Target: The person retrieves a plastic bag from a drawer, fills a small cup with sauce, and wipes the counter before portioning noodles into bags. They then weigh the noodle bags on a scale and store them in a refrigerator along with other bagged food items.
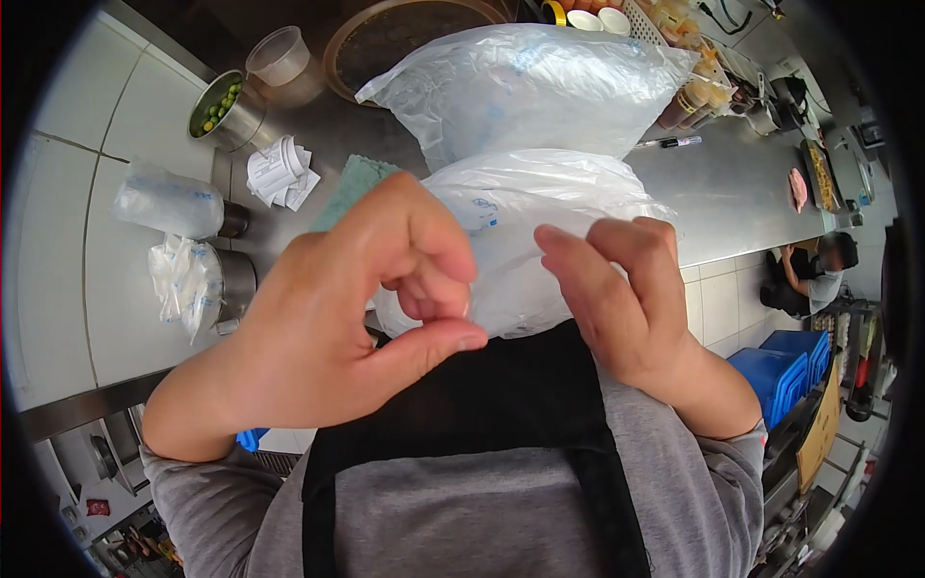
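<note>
In front of my apron stands a translucent white plastic bag (564,183) with blue print, bulging; what is inside it cannot be made out. My left hand (376,289) is at the bag's left side, fingers curled in and thumb close to the fingertips. Whatever the pinch may hold is too thin or hidden to name. On the bag's right side, my right hand (626,299) has bent fingers held apart, with nothing visible between them. Directly behind lies a second large plastic bag (530,91). A green cloth (355,183) shows beyond my left hand.
Left on the steel counter (742,202) are a pot of green limes (226,111), a clear tub (279,58), paper slips (281,173) and rolled plastic bags (169,202). A round tray (385,39) sits behind. A marker (679,142) lies right. Another person (814,275) is far right, near blue bins (771,376).
</note>
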Motion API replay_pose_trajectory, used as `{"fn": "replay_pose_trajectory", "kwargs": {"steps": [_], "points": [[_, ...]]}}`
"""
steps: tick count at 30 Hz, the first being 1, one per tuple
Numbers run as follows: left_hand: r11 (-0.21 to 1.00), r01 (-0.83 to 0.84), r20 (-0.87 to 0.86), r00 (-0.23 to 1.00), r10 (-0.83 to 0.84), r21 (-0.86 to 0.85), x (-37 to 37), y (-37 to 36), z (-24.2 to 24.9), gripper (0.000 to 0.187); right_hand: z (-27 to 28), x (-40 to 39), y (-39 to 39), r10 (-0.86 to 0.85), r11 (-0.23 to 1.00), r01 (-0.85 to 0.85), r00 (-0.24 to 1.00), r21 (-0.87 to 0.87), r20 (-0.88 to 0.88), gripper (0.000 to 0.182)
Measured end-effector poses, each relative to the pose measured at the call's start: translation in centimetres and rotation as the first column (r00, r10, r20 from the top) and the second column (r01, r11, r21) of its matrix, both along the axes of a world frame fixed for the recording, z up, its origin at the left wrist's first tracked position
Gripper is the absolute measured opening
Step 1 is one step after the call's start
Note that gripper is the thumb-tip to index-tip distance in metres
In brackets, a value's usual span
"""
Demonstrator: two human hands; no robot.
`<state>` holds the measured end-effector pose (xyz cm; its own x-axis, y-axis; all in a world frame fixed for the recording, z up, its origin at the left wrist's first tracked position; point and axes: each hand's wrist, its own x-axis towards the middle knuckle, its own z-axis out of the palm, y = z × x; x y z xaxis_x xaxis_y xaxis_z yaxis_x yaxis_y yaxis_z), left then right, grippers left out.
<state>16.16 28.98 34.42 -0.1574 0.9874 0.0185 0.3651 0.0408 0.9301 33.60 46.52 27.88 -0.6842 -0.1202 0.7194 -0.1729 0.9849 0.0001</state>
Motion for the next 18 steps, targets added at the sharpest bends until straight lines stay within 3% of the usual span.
{"fn": "replay_pose_trajectory", "kwargs": {"steps": [5,7,8,10,11,12,15,17,18], "points": [[0.987,0.149,-0.156,0.978,-0.139,0.056,-0.3,0.0,-0.6,0.036,-0.1,0.2,0.6,0.110,0.976,-0.104,0.994,-0.191,0.019,0.032],[0.889,0.449,-0.455,0.813,-0.362,0.094,-0.6,0.4,-1.3,0.035,-0.4,-0.2,0.9,0.170,0.955,-0.171,0.985,-0.242,-0.024,0.026],[0.890,0.446,-0.454,0.815,-0.361,0.093,-0.5,0.4,-1.6,0.035,-0.6,-0.2,0.8,0.187,0.946,-0.192,0.981,-0.260,-0.041,0.025],[0.861,0.500,-0.577,0.678,-0.455,-0.092,0.2,0.4,-2.1,0.035,-1.0,-0.1,0.7,0.213,0.929,-0.219,0.976,-0.299,-0.052,0.020],[0.879,0.477,-0.610,0.703,-0.366,0.022,0.6,0.4,-3.4,0.038,-1.0,0.0,0.7,0.218,0.925,-0.222,0.975,-0.310,-0.048,0.019],[0.879,0.477,-0.610,0.704,-0.365,0.024,0.6,0.6,-3.0,0.038,-1.1,0.1,0.7,0.222,0.920,-0.224,0.974,-0.321,-0.045,0.018],[0.918,0.386,-0.663,0.664,-0.346,-0.092,0.5,1.1,-1.6,0.043,-1.2,0.2,0.7,0.224,0.955,-0.236,0.971,-0.179,-0.087,0.019],[0.927,0.358,-0.846,0.454,-0.280,-0.115,0.2,1.1,-1.5,0.050,-1.4,0.3,1.0,0.254,0.960,-0.264,0.961,-0.091,-0.111,0.020],[0.926,0.359,-0.846,0.454,-0.281,-0.116,0.3,1.2,-1.5,0.050,-1.3,0.4,1.2,0.253,0.960,-0.264,0.961,-0.092,-0.112,0.020]]}}
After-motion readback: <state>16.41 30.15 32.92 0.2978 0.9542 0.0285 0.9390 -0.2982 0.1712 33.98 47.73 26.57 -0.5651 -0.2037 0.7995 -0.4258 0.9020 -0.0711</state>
